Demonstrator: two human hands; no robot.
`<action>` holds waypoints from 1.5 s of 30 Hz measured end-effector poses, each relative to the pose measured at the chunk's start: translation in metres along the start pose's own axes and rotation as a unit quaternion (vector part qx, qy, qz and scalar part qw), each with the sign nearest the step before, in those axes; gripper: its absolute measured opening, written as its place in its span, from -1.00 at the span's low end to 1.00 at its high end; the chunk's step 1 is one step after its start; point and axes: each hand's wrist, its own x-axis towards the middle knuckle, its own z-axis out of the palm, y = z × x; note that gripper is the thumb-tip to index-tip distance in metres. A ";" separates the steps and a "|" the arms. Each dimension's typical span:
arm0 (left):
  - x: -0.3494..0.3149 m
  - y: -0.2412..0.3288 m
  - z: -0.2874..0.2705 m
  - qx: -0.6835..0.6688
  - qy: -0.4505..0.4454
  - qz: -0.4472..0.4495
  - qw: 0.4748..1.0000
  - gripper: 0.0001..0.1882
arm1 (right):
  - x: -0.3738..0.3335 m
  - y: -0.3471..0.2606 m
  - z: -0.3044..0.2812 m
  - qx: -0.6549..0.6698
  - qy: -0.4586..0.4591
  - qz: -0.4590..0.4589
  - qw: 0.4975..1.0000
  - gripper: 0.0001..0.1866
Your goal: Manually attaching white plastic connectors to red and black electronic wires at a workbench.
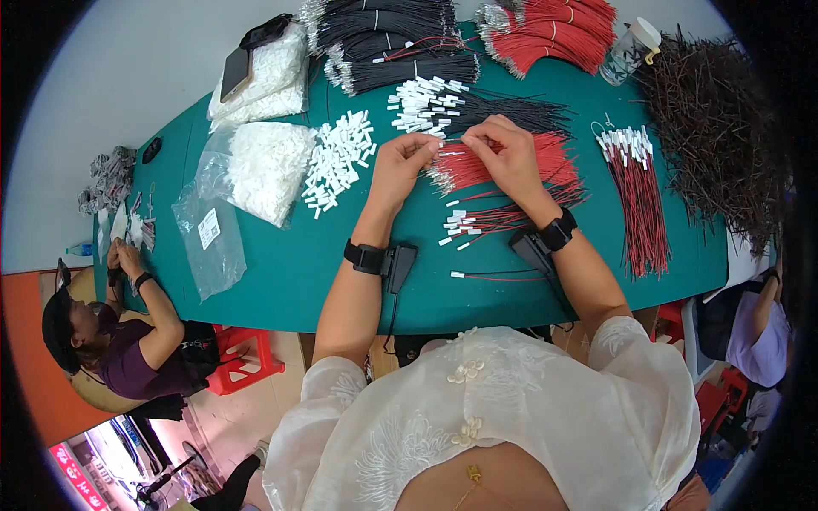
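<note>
My left hand (pixel 402 170) is closed in a pinch, with a small white connector (pixel 440 144) at its thumb and fingertip. Just to its right, my right hand (pixel 509 162) pinches what looks like a thin wire pointing toward the connector; the fingers partly hide it. Below both hands lies a bundle of red wires (pixel 464 167) with bare metal ends on the left. Black wires with white connectors (pixel 430 104) are piled just beyond. Nearer me are several red-and-black wire pairs with white connectors (pixel 461 223), and one single pair (pixel 494 275) lies apart.
Loose white connectors (pixel 339 162) and a clear bag of them (pixel 268 166) lie left on the green table (pixel 358 298). Black bundles (pixel 383 34) and red bundles (pixel 554 34) are at the back. Right are finished-looking pairs (pixel 637 204), a jar (pixel 630 53) and dark strands (pixel 724 128). Another person (pixel 128 332) works left.
</note>
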 end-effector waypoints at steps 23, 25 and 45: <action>0.001 -0.001 -0.001 0.002 0.003 -0.002 1.000 -0.78 | 0.000 0.000 -0.002 -0.012 -0.030 -0.006 0.999 -0.92; 0.001 -0.001 -0.001 0.005 0.001 0.000 1.000 -0.77 | 0.000 0.001 -0.001 -0.013 -0.032 -0.006 0.999 -0.91; -0.002 -0.001 0.004 0.025 0.013 0.008 1.000 -0.80 | -0.002 -0.002 0.002 -0.015 -0.043 -0.005 0.999 -0.92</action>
